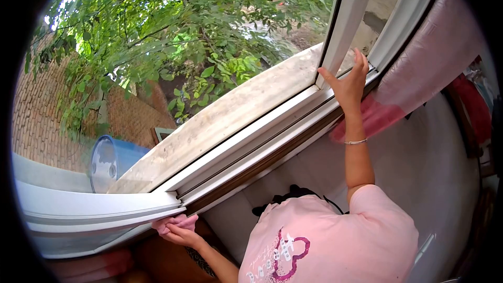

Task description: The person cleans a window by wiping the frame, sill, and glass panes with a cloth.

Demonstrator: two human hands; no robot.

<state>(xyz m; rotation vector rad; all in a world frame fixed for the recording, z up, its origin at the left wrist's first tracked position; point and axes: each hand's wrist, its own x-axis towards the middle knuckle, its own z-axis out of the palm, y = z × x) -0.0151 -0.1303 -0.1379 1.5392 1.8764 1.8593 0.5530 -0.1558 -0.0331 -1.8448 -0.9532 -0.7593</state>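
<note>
My left hand [181, 235] is closed around a crumpled pink cloth [175, 223]. The cloth is pressed against the end of a white window frame [105, 210] at the lower left. At the upper right, my right hand [348, 85] spans the lower part of an upright white window sash [350, 18]. Its thumb lies at the sash's left edge and its fingers bend at the other side. Between the hands runs the white sill track [246, 145], with the window opening above it.
Outside lie a pale stone ledge [225, 118], a blue barrel [118, 160], a brick wall [44, 105] and leafy branches [209, 31]. A pink curtain [435, 47] hangs at the right. Below the sill is a pale floor [414, 147] with a dark object [293, 193] by my torso.
</note>
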